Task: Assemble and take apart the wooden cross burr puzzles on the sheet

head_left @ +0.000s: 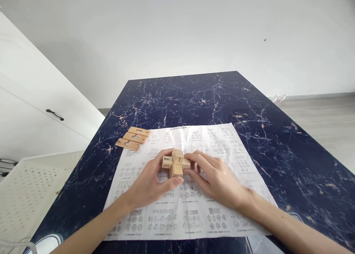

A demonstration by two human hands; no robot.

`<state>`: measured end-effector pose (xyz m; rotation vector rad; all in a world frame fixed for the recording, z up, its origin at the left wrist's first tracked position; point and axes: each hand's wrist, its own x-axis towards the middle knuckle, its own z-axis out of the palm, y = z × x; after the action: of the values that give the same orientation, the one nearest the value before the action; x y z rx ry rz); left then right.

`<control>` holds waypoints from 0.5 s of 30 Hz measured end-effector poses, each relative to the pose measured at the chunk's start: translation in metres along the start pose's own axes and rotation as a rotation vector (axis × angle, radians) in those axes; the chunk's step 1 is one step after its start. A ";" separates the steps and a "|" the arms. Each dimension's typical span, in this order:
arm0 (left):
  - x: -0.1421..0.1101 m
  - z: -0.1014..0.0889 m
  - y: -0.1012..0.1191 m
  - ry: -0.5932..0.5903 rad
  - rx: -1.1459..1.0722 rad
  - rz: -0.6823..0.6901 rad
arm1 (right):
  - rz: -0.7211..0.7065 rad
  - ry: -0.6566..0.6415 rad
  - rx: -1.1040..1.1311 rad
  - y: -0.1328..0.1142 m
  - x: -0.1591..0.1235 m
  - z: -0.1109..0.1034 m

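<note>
A wooden burr puzzle (177, 163) of light interlocked bars, with dark numbers on some faces, is held over the paper sheet. My left hand (151, 182) is closed round its left and near side, the thumb along the front. On the right, my right hand (215, 174) pinches the end of one bar between thumb and fingers. Beneath both hands lies a creased instruction sheet (133, 206) printed with rows of small diagrams. Three flat wooden pieces (133, 138) with cut-out slots and numbers overlap at the sheet's upper left corner.
The dark blue marble-patterned table (191, 98) reaches toward a pale wall (180, 32). To the left are a white cabinet (41, 91) with a black handle and a perforated white panel (33, 191). Part of a clear rounded object (48, 243) shows at the lower left.
</note>
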<state>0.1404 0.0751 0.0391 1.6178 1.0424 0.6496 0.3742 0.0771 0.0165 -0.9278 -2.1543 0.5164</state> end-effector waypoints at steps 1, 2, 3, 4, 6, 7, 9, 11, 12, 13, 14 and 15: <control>0.000 0.000 -0.001 0.007 0.013 0.016 | 0.006 -0.013 0.007 0.000 0.000 -0.001; 0.000 0.000 -0.001 0.016 0.026 0.031 | 0.020 -0.027 0.021 0.000 0.000 -0.001; 0.001 0.000 -0.001 0.024 0.044 0.044 | 0.041 -0.044 0.040 0.001 0.000 -0.001; 0.001 0.000 -0.001 0.029 0.067 0.056 | 0.063 -0.064 0.061 0.001 0.000 -0.001; 0.001 -0.002 0.000 0.034 0.118 0.091 | 0.103 -0.119 0.106 0.001 -0.001 -0.001; 0.001 -0.002 0.001 0.038 0.140 0.116 | 0.116 -0.150 0.131 0.001 -0.002 0.000; 0.001 -0.004 0.000 0.036 0.167 0.168 | 0.124 -0.207 0.180 0.000 -0.002 0.001; 0.000 -0.006 -0.001 0.026 0.173 0.201 | 0.117 -0.247 0.243 -0.001 -0.002 0.001; 0.000 -0.007 -0.001 0.017 0.172 0.208 | 0.108 -0.259 0.277 -0.001 -0.001 0.000; -0.001 -0.007 -0.002 0.003 0.169 0.212 | 0.094 -0.269 0.311 -0.002 -0.001 -0.001; -0.001 -0.008 -0.002 -0.010 0.164 0.218 | 0.082 -0.276 0.342 -0.004 0.000 -0.002; -0.001 -0.008 -0.002 -0.022 0.158 0.226 | 0.073 -0.283 0.368 -0.005 0.001 -0.003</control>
<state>0.1325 0.0781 0.0393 1.8949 0.9208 0.7110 0.3734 0.0753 0.0217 -0.7633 -2.1699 1.0951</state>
